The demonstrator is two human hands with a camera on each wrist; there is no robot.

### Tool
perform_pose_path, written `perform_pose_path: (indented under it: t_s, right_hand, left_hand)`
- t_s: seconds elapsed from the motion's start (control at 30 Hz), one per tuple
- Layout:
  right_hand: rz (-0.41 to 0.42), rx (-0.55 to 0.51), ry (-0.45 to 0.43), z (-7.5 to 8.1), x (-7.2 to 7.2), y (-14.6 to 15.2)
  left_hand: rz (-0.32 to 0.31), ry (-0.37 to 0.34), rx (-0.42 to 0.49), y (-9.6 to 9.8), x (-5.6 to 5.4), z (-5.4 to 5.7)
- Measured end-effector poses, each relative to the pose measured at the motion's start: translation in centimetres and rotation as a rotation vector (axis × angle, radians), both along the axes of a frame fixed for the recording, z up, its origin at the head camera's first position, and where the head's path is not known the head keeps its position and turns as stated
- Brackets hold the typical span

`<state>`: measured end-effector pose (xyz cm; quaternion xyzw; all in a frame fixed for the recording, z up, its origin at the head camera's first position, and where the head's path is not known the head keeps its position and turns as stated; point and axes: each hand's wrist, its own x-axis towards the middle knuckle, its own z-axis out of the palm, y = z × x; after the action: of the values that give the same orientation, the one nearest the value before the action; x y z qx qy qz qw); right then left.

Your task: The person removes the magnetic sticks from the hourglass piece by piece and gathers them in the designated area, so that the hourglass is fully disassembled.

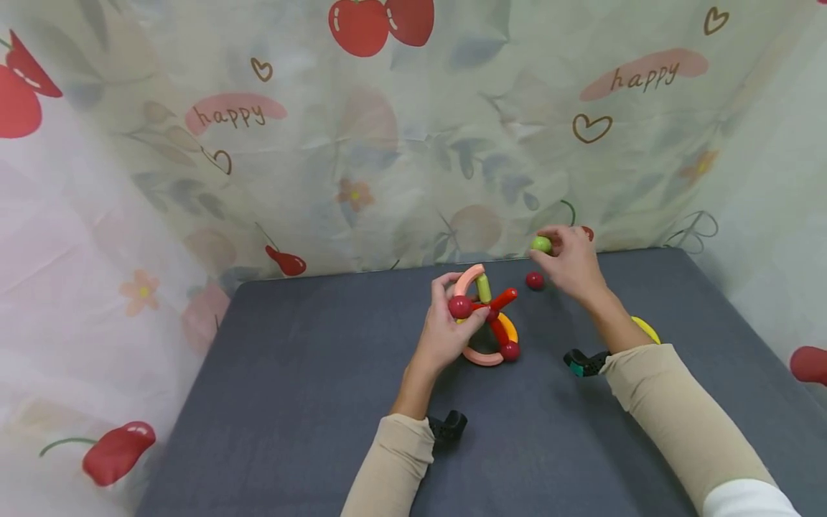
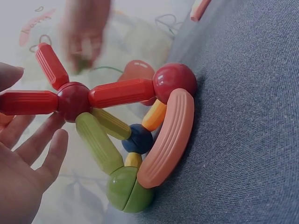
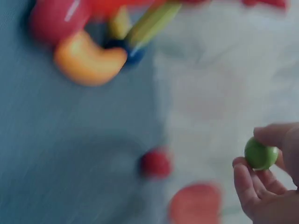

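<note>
My left hand (image 1: 444, 334) grips a built model of coloured rods and balls (image 1: 503, 299) by its upper part. In the left wrist view a dark red ball (image 2: 74, 101) joins several red and green rods. Lower down are a green ball (image 2: 130, 189), a dark blue ball (image 2: 137, 138), another dark red ball (image 2: 174, 83) and a curved pink rod (image 2: 169, 140). The model's lower part is at the table surface. To its right my raised right hand (image 1: 573, 264) pinches a loose green ball (image 3: 260, 153) between thumb and fingers, apart from the model.
A loose red ball (image 1: 535, 281) lies on the grey table (image 1: 310, 402) below my right hand. A yellow curved piece (image 1: 646, 329) is partly hidden behind the right forearm. A printed curtain (image 1: 413, 143) hangs along the table's back edge. Each wrist carries a black camera (image 1: 449, 426).
</note>
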<state>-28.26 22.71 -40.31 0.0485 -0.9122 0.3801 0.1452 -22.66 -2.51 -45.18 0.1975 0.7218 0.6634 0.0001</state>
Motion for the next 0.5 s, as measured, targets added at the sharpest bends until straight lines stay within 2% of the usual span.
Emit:
perform_pose_path:
  t_s: [0.17,0.3,0.4,0.5]
  right_hand:
    - [-0.100,0.067,-0.152,-3.6,-0.6,3.7]
    - [-0.092,0.116,-0.242,-6.2,-0.6,5.4]
    - [-0.081,0.173,-0.233,-6.8,-0.5,5.6]
    - [-0.056,0.185,-0.155,-5.4,-0.4,4.3]
  left_hand:
    - [-0.017,0.006,0.001,-0.1,0.0,0.1]
    - [-0.012,0.022,0.012,0.0,0.0,0.0]
    - [-0.014,0.027,0.022,0.0,0.0,-0.1]
    - [-0.015,0.030,0.028,-0.1,0.0,0.0]
